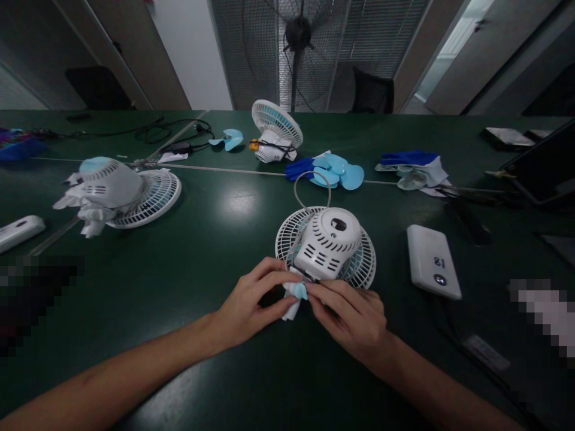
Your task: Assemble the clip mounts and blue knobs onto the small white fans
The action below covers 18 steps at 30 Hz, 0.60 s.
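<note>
A small white fan (330, 245) lies grille down on the dark green table, its vented motor housing facing up and a thin grey cable looping behind it. At its near end is a white clip (291, 306) with a light blue piece (299, 291). My left hand (256, 296) closes thumb and fingers on the clip's left side. My right hand (350, 311) pinches at the blue piece from the right, its fingertips beside the housing's lower edge. Whatever lies between the fingertips is partly hidden.
Another white fan (112, 188) lies at the left, a third (274, 134) at the back. Light blue blades (339, 170) and blue-and-white gloves (415, 167) lie beyond the near fan. A white box-shaped device (433, 261) with a cable sits at the right.
</note>
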Motion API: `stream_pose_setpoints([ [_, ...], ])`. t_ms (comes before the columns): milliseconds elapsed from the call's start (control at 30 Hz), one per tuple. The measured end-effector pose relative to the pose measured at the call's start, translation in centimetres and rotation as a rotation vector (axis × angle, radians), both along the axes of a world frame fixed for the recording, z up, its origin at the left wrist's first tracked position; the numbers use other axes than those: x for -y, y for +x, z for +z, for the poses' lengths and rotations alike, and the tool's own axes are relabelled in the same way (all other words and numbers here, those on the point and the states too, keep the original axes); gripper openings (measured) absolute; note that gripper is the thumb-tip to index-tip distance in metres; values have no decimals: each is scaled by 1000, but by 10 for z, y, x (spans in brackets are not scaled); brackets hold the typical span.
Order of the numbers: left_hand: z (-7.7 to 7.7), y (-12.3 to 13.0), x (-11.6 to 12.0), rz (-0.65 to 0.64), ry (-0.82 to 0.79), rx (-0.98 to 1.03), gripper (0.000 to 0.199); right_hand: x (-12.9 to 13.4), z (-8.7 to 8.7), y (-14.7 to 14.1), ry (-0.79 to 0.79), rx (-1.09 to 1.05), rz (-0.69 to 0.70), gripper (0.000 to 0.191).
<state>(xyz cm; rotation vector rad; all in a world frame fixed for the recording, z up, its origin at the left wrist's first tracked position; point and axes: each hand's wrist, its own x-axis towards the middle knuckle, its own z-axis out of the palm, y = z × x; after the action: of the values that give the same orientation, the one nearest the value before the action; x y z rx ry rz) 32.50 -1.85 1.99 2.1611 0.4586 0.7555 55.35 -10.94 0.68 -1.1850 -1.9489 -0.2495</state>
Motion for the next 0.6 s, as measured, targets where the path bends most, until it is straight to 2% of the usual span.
stream_pose_setpoints([
  [67, 0, 1, 0, 7, -7, 4, 39, 0, -1, 1, 0, 4, 4, 25],
  [233, 2, 5, 1, -3, 1, 19, 36, 1, -1, 4, 18, 40, 2, 32],
  [600, 3, 8, 2, -10, -1, 14, 31, 1, 2, 2, 1, -2, -17, 28],
])
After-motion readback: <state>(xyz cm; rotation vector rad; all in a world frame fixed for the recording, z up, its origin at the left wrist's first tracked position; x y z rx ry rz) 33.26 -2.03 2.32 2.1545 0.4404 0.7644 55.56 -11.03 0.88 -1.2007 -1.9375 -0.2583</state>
